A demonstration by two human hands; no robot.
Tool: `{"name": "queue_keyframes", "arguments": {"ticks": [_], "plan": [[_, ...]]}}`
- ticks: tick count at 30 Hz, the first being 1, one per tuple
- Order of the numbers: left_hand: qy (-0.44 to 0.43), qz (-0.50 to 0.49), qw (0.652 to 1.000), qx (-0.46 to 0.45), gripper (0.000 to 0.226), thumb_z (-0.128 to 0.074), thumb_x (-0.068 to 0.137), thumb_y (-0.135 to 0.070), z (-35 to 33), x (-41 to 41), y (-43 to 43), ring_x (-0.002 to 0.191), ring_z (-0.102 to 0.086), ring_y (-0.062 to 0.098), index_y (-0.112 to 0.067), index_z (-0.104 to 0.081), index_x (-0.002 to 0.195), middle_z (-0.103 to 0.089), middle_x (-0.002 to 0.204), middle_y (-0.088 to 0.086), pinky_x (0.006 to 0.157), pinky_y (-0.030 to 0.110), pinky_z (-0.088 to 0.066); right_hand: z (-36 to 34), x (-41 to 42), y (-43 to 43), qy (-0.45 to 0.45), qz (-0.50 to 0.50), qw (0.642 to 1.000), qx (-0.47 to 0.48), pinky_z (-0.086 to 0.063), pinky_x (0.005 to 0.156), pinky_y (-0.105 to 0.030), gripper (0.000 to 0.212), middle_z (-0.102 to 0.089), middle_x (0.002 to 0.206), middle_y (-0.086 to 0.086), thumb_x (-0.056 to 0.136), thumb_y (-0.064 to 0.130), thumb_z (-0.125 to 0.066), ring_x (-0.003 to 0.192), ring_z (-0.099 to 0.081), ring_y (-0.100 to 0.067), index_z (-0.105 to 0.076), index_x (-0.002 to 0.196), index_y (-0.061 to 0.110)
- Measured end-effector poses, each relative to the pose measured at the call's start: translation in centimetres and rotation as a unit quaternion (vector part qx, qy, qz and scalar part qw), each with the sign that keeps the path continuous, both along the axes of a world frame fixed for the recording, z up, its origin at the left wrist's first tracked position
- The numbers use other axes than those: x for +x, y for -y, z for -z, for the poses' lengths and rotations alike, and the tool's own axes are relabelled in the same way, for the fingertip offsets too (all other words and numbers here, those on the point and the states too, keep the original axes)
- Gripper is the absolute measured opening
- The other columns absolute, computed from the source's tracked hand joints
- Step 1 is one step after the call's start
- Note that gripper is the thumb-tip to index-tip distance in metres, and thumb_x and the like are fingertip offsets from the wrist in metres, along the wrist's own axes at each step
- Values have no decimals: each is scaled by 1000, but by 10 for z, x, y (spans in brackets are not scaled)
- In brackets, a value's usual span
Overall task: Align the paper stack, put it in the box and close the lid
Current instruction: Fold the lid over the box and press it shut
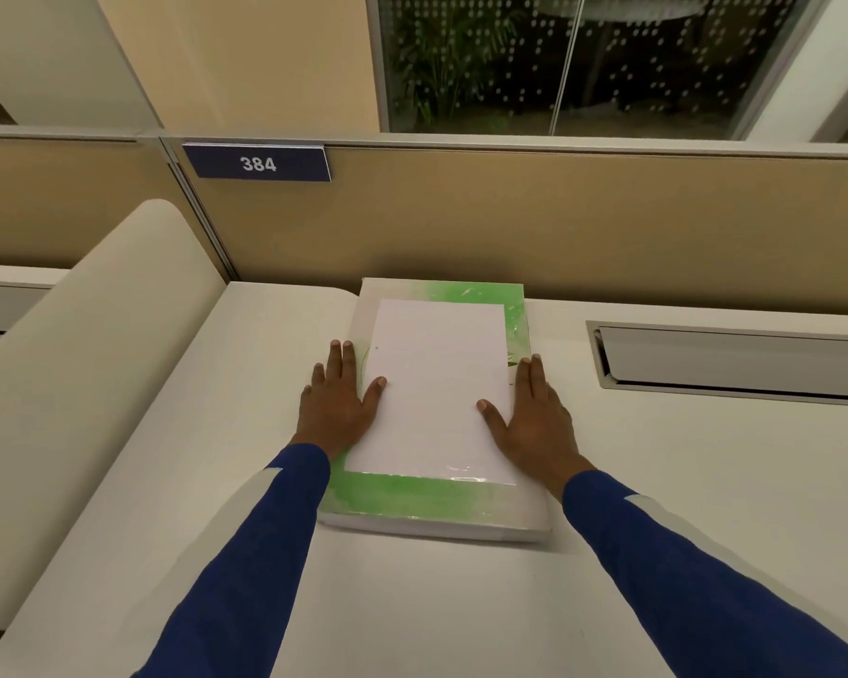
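1. White and green, the flat cardboard box [436, 496] lies near the back edge of the pale desk [657, 482].
2. A white paper stack [436, 393] lies on top of the box.
3. The left hand [336, 406] and right hand [532, 418] lie flat with fingers spread, one at each side of the stack, holding nothing.

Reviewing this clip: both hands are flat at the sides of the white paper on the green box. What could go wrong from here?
1. The paper stack lies on the closed green-and-white box; lifting the lid would likely tip it off.
2. The left hand and right hand only press flat, thumbs on top, so sheets may fan out when squeezed.
3. The box's back edge sits against the partition, possibly limiting lid swing.
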State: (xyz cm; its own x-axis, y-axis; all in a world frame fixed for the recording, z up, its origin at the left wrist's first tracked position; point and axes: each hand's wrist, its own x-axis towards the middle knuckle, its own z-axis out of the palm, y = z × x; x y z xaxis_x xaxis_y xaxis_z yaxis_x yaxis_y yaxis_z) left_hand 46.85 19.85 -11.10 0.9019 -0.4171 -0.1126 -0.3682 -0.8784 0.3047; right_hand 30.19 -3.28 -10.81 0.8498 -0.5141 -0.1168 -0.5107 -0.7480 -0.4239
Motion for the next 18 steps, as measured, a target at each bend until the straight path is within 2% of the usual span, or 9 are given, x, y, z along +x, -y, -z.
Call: {"name": "queue_keyframes", "arguments": {"ticks": [3, 7, 11, 14, 18], "plan": [[30, 1, 998, 53, 83, -22, 99, -65, -3, -2, 3, 152, -15, 40, -15, 1, 161, 0, 169, 9, 119, 55, -26, -5, 1, 3, -17, -7, 1000, -1, -36, 114, -51, 97, 9, 170, -4, 94, 70, -37, 147, -28, -36, 3, 160, 12], [56, -13, 991, 124, 83, -16, 100, -62, -14, -16, 10, 154, -7, 40, -8, -1, 161, 0, 168, 16, 123, 55, -12, -20, -11, 9, -40, -17, 999, 19, -37, 112, -52, 96, 11, 169, -4, 93, 71, -37, 149, -24, -40, 8, 160, 20], [86, 12, 989, 119, 83, -18, 99, -63, -21, -63, 21, 153, -10, 41, -9, -7, 161, -6, 167, 20, 124, 56, -10, -29, -48, 10, -20, -34, 999, 18, -38, 113, -53, 93, 9, 169, -7, 93, 73, -34, 149, -26, -40, 10, 160, 26], [79, 30, 993, 82, 92, -5, 90, -69, -25, -113, 38, 153, -13, 40, -10, -13, 161, -10, 167, 19, 123, 56, -11, -32, -86, 10, -21, -43, 999, 23, -31, 117, -54, 91, 6, 169, -9, 94, 72, -33, 152, -20, -40, 8, 160, 26], [69, 58, 994, 60, 101, 10, 84, -75, -30, -192, 70, 155, -8, 38, -12, -10, 161, -6, 168, 18, 124, 55, -7, -36, -148, 15, -24, -62, 998, 15, -26, 120, -52, 89, 5, 169, -11, 95, 71, -31, 153, -15, -38, 5, 161, 24]]}}
